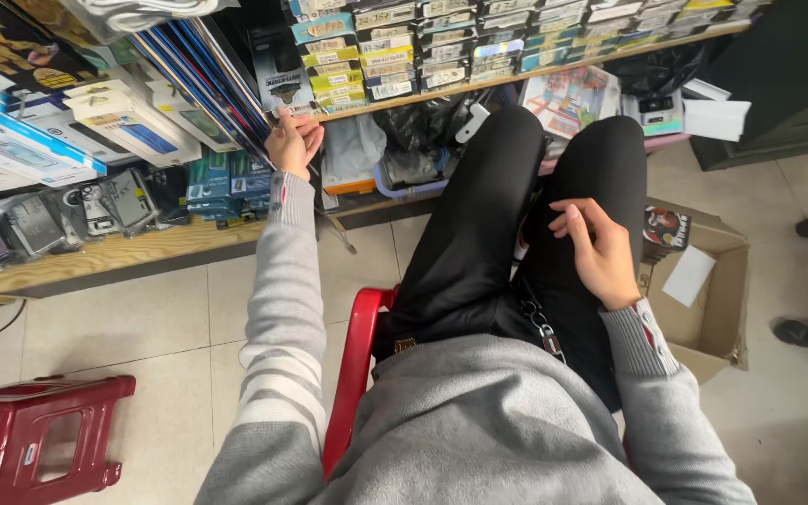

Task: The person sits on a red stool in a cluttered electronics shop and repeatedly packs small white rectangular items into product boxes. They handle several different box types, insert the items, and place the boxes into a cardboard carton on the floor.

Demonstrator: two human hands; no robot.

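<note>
Head view of a seated person in a grey sweater and black trousers on a red chair [355, 351], facing a low wooden shelf [114, 254] crowded with packaged phone accessories. The left hand [294, 142] reaches forward to the shelf, its fingers closed in a pinch on the lower end of a row of thin flat packs [206, 79] that stand leaning, edge outward, against a dark boxed item [278, 75]. These packs, blue and dark along their edges, appear light, stiff and smooth-faced, likely to slip against one another when one is drawn out; a hold at the lower corner, thumb on one face and fingers on the other, seems the surest, and bending should be avoided since thin flat contents may crack. The right hand [596, 251] rests on the right thigh, fingers loosely curled and holding nothing that can be seen. To the person's right an open cardboard box [717, 299] sits on the tiled floor [142, 327]; it holds a small dark printed box [666, 232] and a white slip of paper [688, 275], the remainder being hidden by the leg. Under the upper shelf, stacked small labelled boxes [367, 61] fill the row, and a translucent plastic basket [404, 182] holds bagged goods, contents unclear. A second red stool [39, 440] stands at lower left.
</note>
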